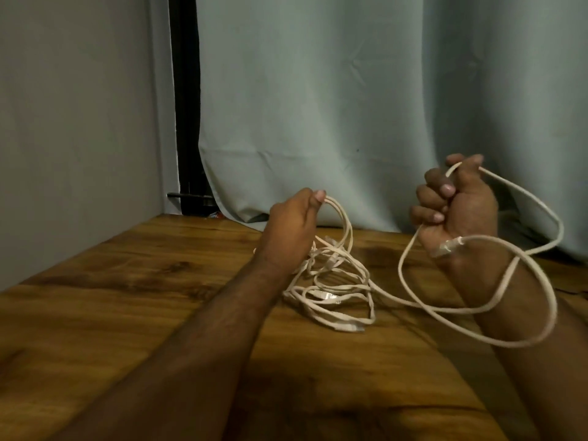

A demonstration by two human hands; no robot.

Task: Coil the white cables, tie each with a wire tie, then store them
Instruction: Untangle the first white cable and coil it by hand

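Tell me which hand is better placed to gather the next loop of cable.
Probably left. The left hand pinches a strand above the tangled cables; the right hand already grips the coil.

Two hands are showing, a left hand (291, 226) and a right hand (458, 208). One wooden table (127, 297) is sitting there. The tangled white cables (331, 291) are too mixed up to count.

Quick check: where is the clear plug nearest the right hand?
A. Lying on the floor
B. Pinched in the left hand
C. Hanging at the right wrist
C: the plug hangs on its cable at the wrist, below the right hand.
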